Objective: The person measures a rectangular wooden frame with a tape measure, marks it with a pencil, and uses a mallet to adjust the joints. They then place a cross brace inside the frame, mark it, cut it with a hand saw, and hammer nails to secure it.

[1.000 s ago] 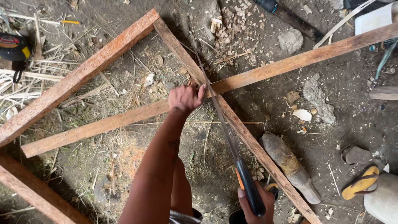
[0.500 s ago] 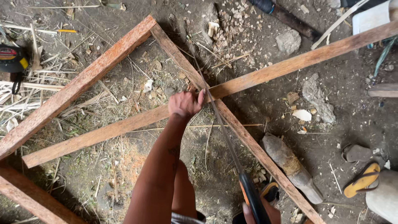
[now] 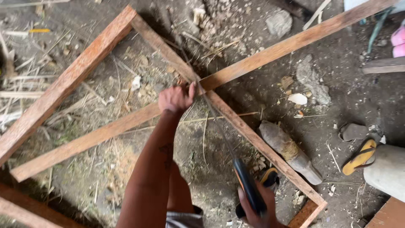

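Note:
A frame of reddish wooden battens point(image 3: 76, 76) lies on dirt ground, and a long cross batten point(image 3: 295, 42) lies over it. My left hand point(image 3: 176, 98) presses down where the cross batten meets the diagonal batten point(image 3: 253, 135). My right hand point(image 3: 257, 207) at the bottom edge grips the black and orange handle of a hand saw point(image 3: 249, 190). Its thin blade point(image 3: 215, 122) runs up to the crossing, just beside my left thumb. The blade is blurred.
A length of log point(image 3: 287, 152) lies right of the diagonal batten. A yellow sandal point(image 3: 358, 157) and a grey stone point(image 3: 388, 169) sit at the right. Small rocks point(image 3: 279, 22), straw and wood scraps litter the ground. A loose plank point(image 3: 384, 65) lies at the right edge.
The saw has slid back toward me along the crossing, and my right hand has dropped lower in view. My left hand stays at the joint. The view has shifted slightly.

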